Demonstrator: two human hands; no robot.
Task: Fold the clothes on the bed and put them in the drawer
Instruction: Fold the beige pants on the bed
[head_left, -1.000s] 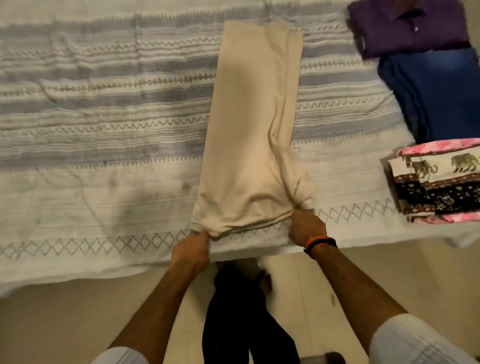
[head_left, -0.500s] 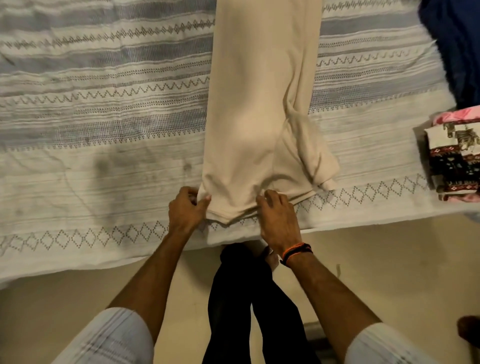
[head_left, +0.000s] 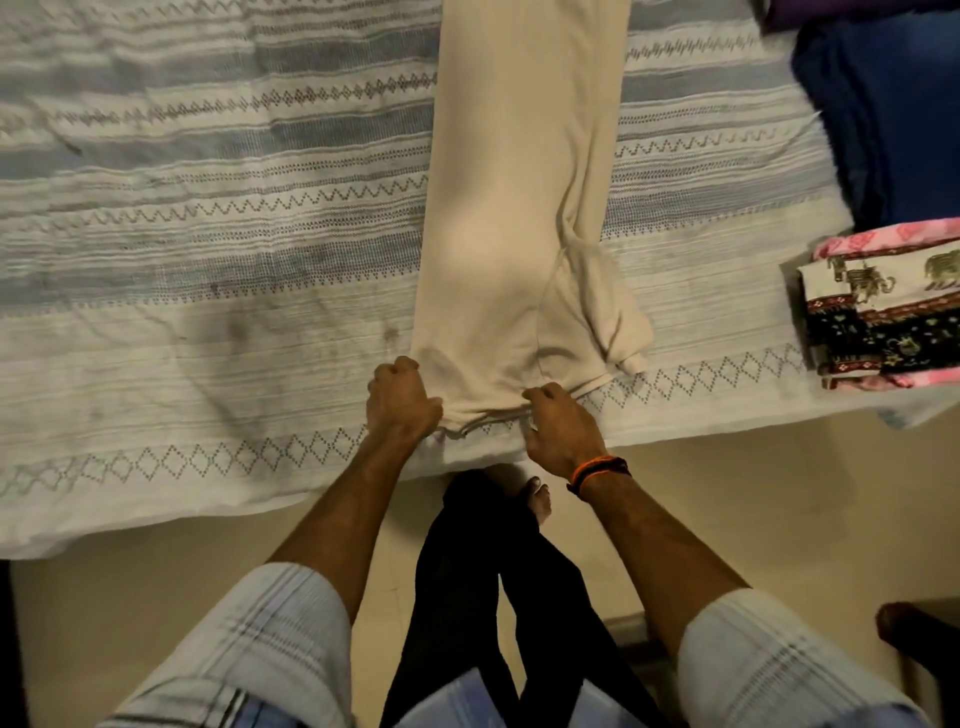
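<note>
— How far along is the folding?

— Midway, it seems: folded clothes (head_left: 883, 317) sit stacked at the bed's (head_left: 208, 260) right edge, while the beige trousers (head_left: 509, 208) lie lengthwise — the left hand (head_left: 400, 400) and right hand (head_left: 561, 426) grip their near end. No drawer is visible.

Trousers (head_left: 498, 218) lying lengthwise on the bed (head_left: 208, 249) before you, your left hand (head_left: 400, 400) and right hand (head_left: 561, 426) gripping their near edge, folded clothes (head_left: 883, 312) sitting far right
</note>
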